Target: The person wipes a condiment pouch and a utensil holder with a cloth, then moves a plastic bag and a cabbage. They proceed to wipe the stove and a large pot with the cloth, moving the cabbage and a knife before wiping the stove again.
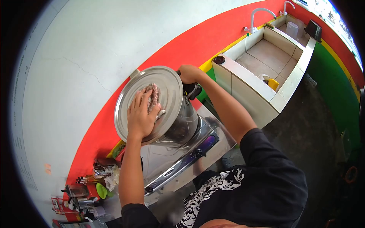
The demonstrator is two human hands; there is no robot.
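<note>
A large round metal pot (178,131) stands on a shiny gas stove (182,163), its broad lid (125,104) facing me. On the lid lies a crumpled greyish-pink rag (154,97), pressed under my left hand (142,114); the fingers spread over it and the thumb lies along its other side. My right hand (189,74) is closed at the pot's far rim by a dark handle part, with its fingertips mostly hidden. Just below that hand, a black side handle (194,92) juts from the pot. A black knob (198,152) sits on the stove's front panel.
A tiled sink (249,76) with a white curved tap (262,11) stands to the right, a yellow item (273,84) inside it. A black bucket (313,30) rests beyond. Utensils and a green bowl (101,190) crowd the lower left. The wall rises close behind the pot.
</note>
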